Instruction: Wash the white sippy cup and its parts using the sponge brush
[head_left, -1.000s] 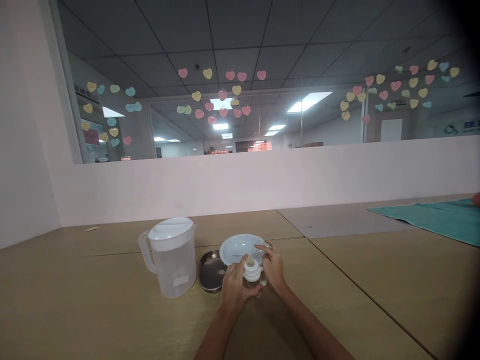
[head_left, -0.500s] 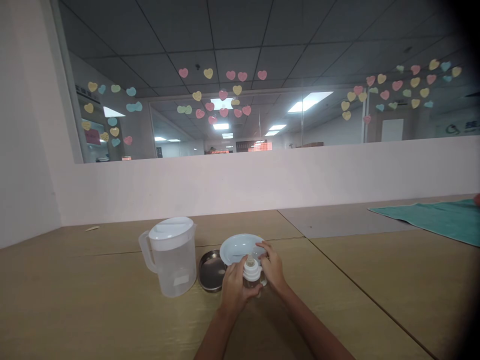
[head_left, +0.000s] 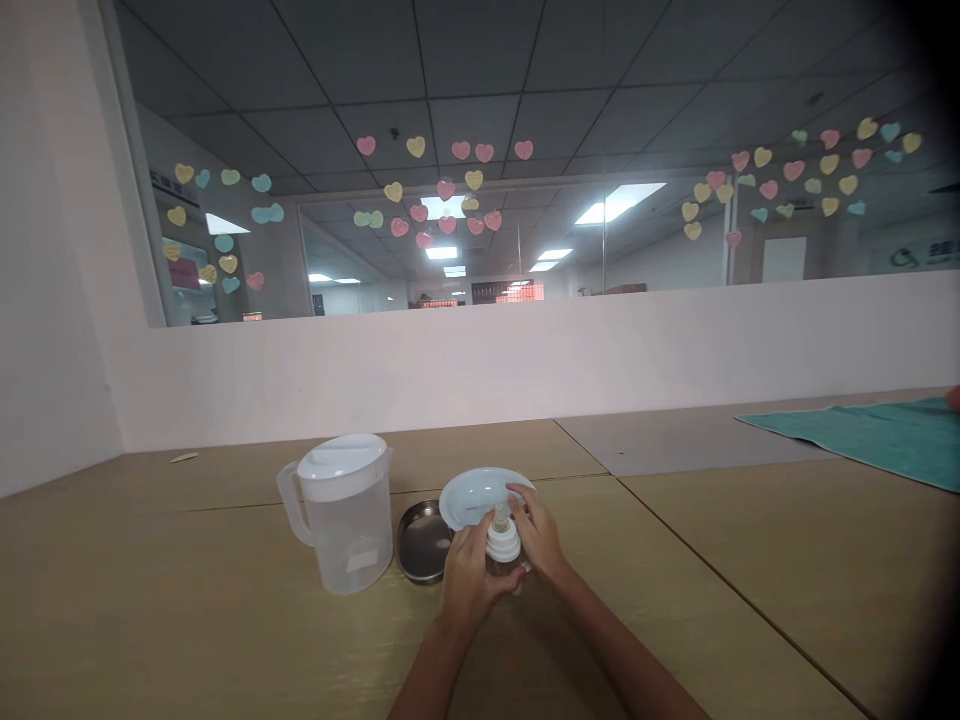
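Note:
A baby bottle [head_left: 503,540] with a white ringed collar and a pale nipple is upright between my hands, low in front of the bowl. My left hand [head_left: 469,575] is closed around its left side, thumb toward the near face. On the right, my right hand [head_left: 538,530] has curled fingers against the collar and beside the nipple. Whether a small clear piece is under those fingers, I cannot tell. Just behind stands a pale blue bowl [head_left: 472,490], partly covered by my fingers. Left of it a round metal dish [head_left: 421,545] lies on the table.
A clear plastic pitcher [head_left: 351,525] with a white lid stands left of the dish. A teal cloth [head_left: 877,435] lies at the far right, with a bit of someone's hand at the frame edge. The wooden table [head_left: 225,620] ends at a white wall [head_left: 450,370] below a window.
My right hand has shifted slightly left, closer onto the collar and nipple. A clear piece seen near its fingertips before is now hard to make out. My left hand stays put.

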